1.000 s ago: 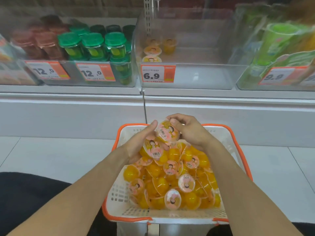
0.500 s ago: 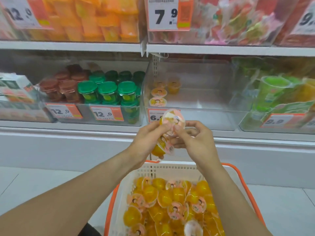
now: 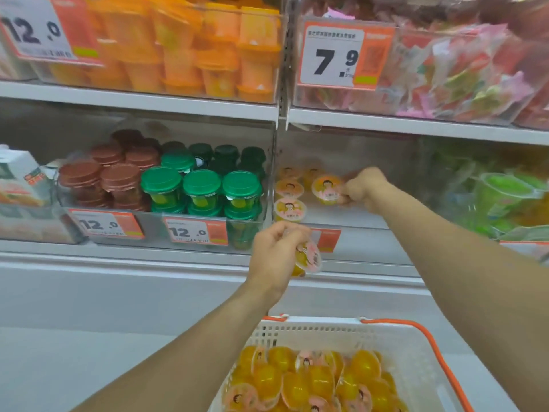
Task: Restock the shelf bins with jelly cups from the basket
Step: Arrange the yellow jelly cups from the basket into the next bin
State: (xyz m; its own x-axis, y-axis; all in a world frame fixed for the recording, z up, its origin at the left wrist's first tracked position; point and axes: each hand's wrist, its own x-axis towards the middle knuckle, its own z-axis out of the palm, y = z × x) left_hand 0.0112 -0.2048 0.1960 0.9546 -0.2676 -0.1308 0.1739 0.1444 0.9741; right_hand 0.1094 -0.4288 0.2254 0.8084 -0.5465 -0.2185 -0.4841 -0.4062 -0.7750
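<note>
Jelly cup point(image 3: 326, 188) pinched at its rim in my right hand point(image 3: 361, 187) sits inside the clear bin point(image 3: 356, 221), just beside the cups point(image 3: 289, 200) already lined up there. My left hand point(image 3: 274, 257) pinches a second cup point(image 3: 307, 258) in front of the bin's price tag, above the basket point(image 3: 401, 346). Best I set mine down lid-up against the row, then let go gently so nothing tips.

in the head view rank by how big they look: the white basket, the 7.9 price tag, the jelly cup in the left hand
1. white basket, though it sits nearest the camera
2. 7.9 price tag
3. jelly cup held by the left hand
</note>
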